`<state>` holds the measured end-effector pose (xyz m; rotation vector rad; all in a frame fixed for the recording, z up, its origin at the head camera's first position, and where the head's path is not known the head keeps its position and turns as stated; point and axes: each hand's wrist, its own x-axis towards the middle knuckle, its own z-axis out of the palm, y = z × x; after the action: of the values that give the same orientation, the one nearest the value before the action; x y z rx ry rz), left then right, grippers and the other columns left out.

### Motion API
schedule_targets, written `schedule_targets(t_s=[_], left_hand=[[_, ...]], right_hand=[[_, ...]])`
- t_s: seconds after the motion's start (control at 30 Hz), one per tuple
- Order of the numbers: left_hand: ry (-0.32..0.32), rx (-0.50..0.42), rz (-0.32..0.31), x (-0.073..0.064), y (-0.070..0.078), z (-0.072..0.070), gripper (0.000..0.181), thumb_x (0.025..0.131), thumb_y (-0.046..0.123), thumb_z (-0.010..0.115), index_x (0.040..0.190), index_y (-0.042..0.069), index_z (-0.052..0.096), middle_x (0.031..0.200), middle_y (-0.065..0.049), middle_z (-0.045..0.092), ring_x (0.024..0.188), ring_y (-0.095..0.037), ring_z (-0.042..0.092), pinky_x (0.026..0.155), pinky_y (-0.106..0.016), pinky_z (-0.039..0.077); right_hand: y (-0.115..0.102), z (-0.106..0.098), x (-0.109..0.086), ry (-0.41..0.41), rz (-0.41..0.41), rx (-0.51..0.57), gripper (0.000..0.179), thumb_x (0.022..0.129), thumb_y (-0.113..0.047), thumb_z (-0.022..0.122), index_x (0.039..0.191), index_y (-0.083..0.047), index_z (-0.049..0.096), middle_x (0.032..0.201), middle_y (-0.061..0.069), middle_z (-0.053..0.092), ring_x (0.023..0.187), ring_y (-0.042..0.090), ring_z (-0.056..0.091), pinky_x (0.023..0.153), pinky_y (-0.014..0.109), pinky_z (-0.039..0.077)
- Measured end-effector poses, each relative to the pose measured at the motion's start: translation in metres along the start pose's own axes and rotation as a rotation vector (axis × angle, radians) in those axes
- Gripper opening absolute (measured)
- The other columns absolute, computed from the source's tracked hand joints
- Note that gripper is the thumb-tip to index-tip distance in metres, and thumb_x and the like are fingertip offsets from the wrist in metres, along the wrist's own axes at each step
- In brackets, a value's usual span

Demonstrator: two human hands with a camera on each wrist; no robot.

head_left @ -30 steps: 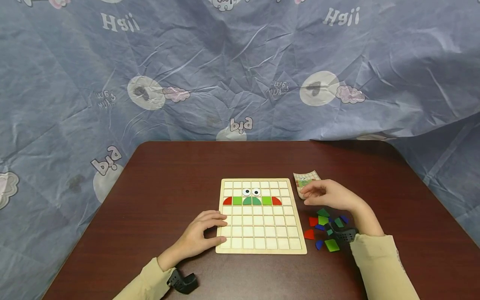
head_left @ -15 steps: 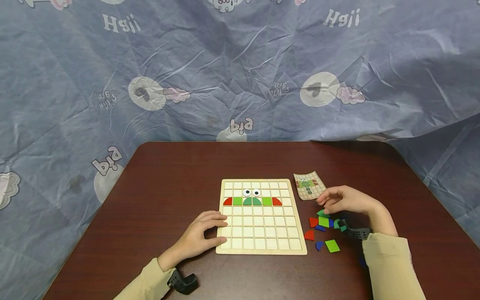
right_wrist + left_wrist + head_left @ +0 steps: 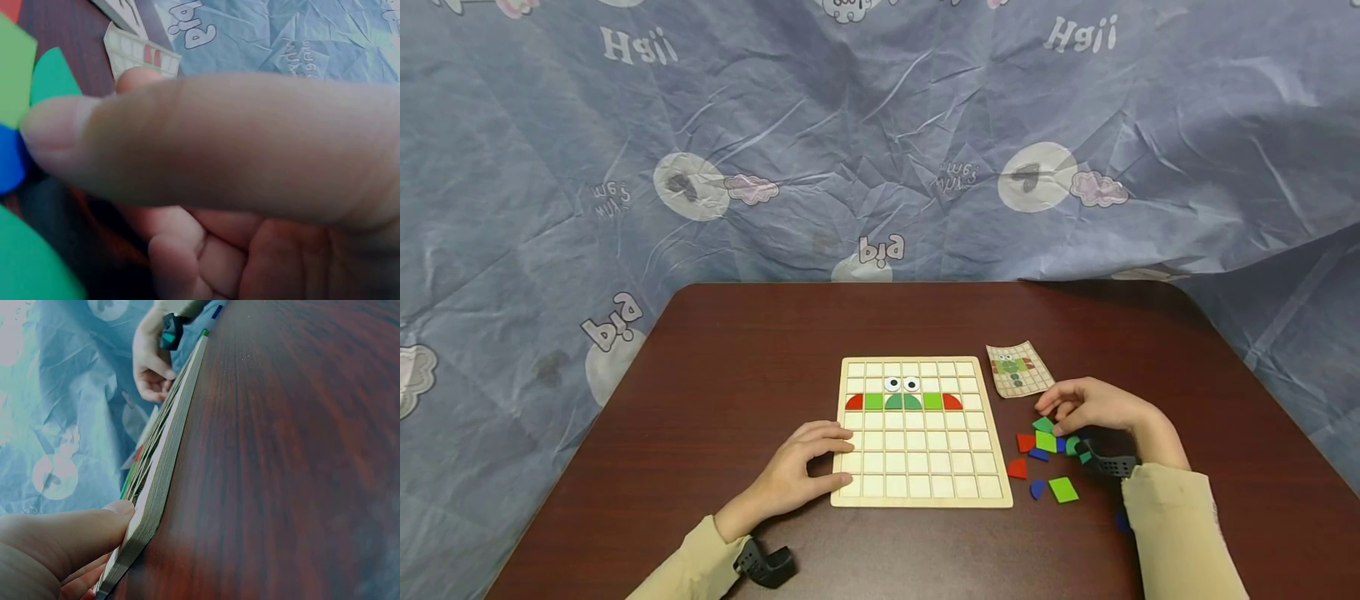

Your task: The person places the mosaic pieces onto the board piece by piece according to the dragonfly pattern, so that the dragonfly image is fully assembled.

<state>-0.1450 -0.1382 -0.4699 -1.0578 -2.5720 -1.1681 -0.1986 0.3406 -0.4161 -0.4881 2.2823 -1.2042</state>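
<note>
A wooden grid board (image 3: pixel 925 457) lies flat on the table, with a row of red and green pieces and two round eye pieces (image 3: pixel 902 384) in its upper cells. My left hand (image 3: pixel 790 471) rests on the board's left edge, thumb and fingers spread; in the left wrist view its thumb (image 3: pixel 94 532) lies on the rim. My right hand (image 3: pixel 1101 406) hovers low at the loose coloured pieces, fingers loosely bent. Its thumb tip (image 3: pixel 56 128) overlaps a dark green piece (image 3: pixel 55 75) and a light green square (image 3: pixel 14 72) in the right wrist view.
A small pattern card (image 3: pixel 1018 375) lies right of the board, showing a gridded figure. Several loose pieces, among them a red one (image 3: pixel 1017 469), a blue one (image 3: pixel 1037 489) and a green square (image 3: pixel 1063 490), lie nearer the person. A printed cloth (image 3: pixel 865 150) hangs behind the table.
My right hand has moved from over the pattern card toward the person and to the right, down to the loose pieces, uncovering the card. The left hand stays on the board edge.
</note>
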Motion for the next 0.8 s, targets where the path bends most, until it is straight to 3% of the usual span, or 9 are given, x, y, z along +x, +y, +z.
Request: schedule_targets(t_s=[0.47,0.8], left_hand=[[0.002,0.0,0.011,0.0,0.0,-0.001,0.036,0.078,0.029,0.077,0.109,0.013,0.069,0.122,0.003,0.06,0.122,-0.02,0.046,0.101,-0.041,0.037],[0.004,0.002,0.006,0.0,0.0,0.0,0.036,0.078,0.03,0.077,0.109,0.014,0.069,0.122,0.005,0.059,0.122,-0.019,0.045,0.1,-0.04,0.038]], right_hand=[[-0.004,0.004,0.003,0.028,0.041,-0.02,0.034,0.076,-0.006,0.073,0.105,0.007,0.061,0.082,0.012,0.061,0.068,0.014,0.053,0.063,0.029,0.051],[-0.011,0.007,0.004,0.043,0.062,-0.047,0.03,0.074,-0.006,0.075,0.1,0.005,0.064,0.082,0.009,0.057,0.072,0.017,0.052,0.063,0.029,0.05]])
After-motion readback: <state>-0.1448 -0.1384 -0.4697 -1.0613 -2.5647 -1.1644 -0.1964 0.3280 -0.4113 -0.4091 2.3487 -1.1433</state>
